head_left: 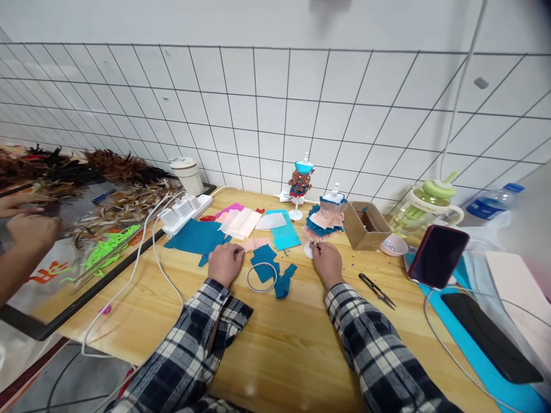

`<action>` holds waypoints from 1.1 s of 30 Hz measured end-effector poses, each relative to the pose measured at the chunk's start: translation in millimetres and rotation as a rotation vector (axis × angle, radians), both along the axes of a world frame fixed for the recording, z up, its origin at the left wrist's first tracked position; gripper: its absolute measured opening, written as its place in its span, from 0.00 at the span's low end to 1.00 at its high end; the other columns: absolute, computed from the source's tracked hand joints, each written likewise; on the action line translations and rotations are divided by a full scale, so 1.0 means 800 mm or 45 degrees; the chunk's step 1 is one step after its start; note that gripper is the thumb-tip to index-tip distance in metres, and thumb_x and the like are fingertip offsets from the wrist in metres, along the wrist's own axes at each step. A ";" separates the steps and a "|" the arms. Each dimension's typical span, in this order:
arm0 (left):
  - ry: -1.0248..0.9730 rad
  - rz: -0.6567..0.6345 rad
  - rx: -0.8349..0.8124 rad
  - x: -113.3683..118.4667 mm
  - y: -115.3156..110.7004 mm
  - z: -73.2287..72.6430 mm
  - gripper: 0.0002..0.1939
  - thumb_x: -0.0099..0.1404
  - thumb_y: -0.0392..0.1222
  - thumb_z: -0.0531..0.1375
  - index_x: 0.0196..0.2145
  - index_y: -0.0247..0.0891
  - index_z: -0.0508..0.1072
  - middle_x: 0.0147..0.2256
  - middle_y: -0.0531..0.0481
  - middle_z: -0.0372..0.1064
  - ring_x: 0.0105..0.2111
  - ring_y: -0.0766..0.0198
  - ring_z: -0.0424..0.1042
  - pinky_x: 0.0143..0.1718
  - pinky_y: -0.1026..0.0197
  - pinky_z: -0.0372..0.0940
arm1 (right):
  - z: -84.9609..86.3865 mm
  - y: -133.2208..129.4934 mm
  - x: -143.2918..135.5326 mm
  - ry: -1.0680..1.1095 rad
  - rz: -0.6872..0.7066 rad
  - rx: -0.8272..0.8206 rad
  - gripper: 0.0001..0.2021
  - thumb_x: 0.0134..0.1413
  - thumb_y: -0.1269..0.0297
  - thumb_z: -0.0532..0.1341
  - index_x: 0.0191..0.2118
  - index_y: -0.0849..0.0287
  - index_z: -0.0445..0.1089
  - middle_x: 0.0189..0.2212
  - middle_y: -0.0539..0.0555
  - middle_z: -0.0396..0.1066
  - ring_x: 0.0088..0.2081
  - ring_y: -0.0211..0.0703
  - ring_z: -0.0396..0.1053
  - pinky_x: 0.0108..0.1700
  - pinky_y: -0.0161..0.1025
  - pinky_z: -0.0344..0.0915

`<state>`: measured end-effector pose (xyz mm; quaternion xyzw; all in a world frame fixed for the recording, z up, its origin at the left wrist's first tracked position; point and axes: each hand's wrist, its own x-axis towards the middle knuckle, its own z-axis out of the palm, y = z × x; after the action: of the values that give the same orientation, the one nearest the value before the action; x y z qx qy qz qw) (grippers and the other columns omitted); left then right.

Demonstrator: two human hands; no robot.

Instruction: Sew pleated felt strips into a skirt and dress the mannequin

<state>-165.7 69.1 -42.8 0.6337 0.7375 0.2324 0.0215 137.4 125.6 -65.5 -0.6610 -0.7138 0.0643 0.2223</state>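
My left hand (225, 264) rests on the wooden table with its fingers curled, beside teal fabric (196, 236) and pale pink sheets (240, 222). My right hand (327, 263) has thumb and finger pinched at the white round base (309, 250) of a small dress form (328, 215), which wears a pink and teal ruffled outfit. Between my hands, a white ring (262, 277) lies over cut teal pieces (283, 281). Behind stands a second small dress form (300, 180) in brown and blue. Black thread snips (377, 291) lie right of my right hand.
A cardboard box (367, 225), pink dish (394, 245), jug (424, 206) and upright phone (439, 256) stand right; a dark phone (491, 337) lies nearer. At left are a power strip (187, 213), white cables, a lidded cup (187, 175), feathers and another person's hands (32, 232).
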 end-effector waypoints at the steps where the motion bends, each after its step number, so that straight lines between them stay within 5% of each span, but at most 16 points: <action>1: -0.030 0.026 0.036 -0.001 0.000 0.001 0.12 0.64 0.46 0.55 0.34 0.39 0.76 0.38 0.42 0.75 0.44 0.49 0.69 0.46 0.50 0.61 | -0.001 0.001 0.000 0.013 0.001 0.013 0.17 0.65 0.58 0.52 0.35 0.61 0.74 0.35 0.61 0.74 0.41 0.47 0.68 0.41 0.38 0.58; 6: -0.250 0.219 0.226 -0.004 0.002 0.003 0.16 0.70 0.48 0.47 0.45 0.36 0.67 0.41 0.42 0.73 0.41 0.54 0.71 0.42 0.55 0.64 | -0.005 -0.008 0.005 0.087 -0.014 0.062 0.14 0.62 0.60 0.53 0.38 0.62 0.73 0.34 0.58 0.74 0.40 0.47 0.68 0.43 0.38 0.59; 11: -0.606 0.303 0.475 0.004 -0.010 0.005 0.16 0.69 0.51 0.48 0.45 0.38 0.64 0.35 0.48 0.71 0.36 0.61 0.72 0.39 0.59 0.66 | 0.004 -0.044 0.012 0.422 -0.039 0.280 0.16 0.62 0.63 0.50 0.45 0.63 0.72 0.39 0.59 0.74 0.43 0.47 0.68 0.48 0.42 0.61; 15: -0.509 -0.097 0.567 0.048 -0.046 0.006 0.13 0.67 0.50 0.50 0.39 0.39 0.66 0.34 0.46 0.71 0.36 0.59 0.71 0.41 0.55 0.66 | 0.017 -0.092 0.007 0.770 0.267 0.196 0.17 0.62 0.55 0.53 0.45 0.58 0.73 0.38 0.57 0.74 0.39 0.47 0.69 0.45 0.43 0.65; 18: -0.259 -0.957 0.439 0.111 -0.080 0.009 0.10 0.66 0.44 0.51 0.31 0.43 0.69 0.26 0.49 0.71 0.30 0.60 0.70 0.37 0.54 0.66 | 0.024 -0.127 0.004 1.202 0.577 -0.120 0.26 0.65 0.47 0.44 0.62 0.53 0.59 0.59 0.59 0.64 0.55 0.48 0.65 0.51 0.45 0.65; 21: -0.007 -1.521 0.545 0.176 -0.101 0.008 0.06 0.64 0.39 0.55 0.35 0.46 0.72 0.32 0.52 0.76 0.36 0.61 0.72 0.44 0.55 0.65 | 0.028 -0.149 0.015 1.447 0.785 -0.528 0.34 0.65 0.46 0.26 0.66 0.51 0.52 0.66 0.57 0.53 0.62 0.46 0.58 0.55 0.48 0.64; 24: 0.111 -1.580 0.640 0.214 -0.101 0.003 0.07 0.65 0.40 0.56 0.39 0.47 0.74 0.41 0.54 0.77 0.45 0.60 0.70 0.53 0.53 0.60 | 0.027 -0.154 0.045 1.418 0.849 -0.812 0.33 0.65 0.43 0.33 0.65 0.53 0.56 0.60 0.59 0.63 0.59 0.48 0.64 0.55 0.49 0.65; 29: 0.145 -1.462 0.405 0.214 -0.079 0.006 0.10 0.65 0.38 0.55 0.41 0.46 0.74 0.37 0.51 0.77 0.43 0.60 0.69 0.54 0.51 0.55 | 0.023 -0.143 0.096 1.250 0.716 -0.756 0.29 0.51 0.49 0.65 0.56 0.56 0.67 0.46 0.57 0.74 0.46 0.49 0.72 0.47 0.45 0.69; 33: 0.181 -1.381 0.257 0.209 -0.072 0.014 0.11 0.65 0.36 0.54 0.40 0.45 0.75 0.37 0.51 0.76 0.42 0.59 0.69 0.58 0.47 0.48 | 0.018 -0.129 0.113 1.322 0.496 -0.651 0.25 0.50 0.57 0.65 0.53 0.59 0.68 0.36 0.53 0.73 0.34 0.40 0.71 0.34 0.37 0.68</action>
<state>1.1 11.6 -31.9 0.9356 0.2791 0.2143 0.0273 227.6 22.1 -51.2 -0.4330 -0.5818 0.5870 0.3598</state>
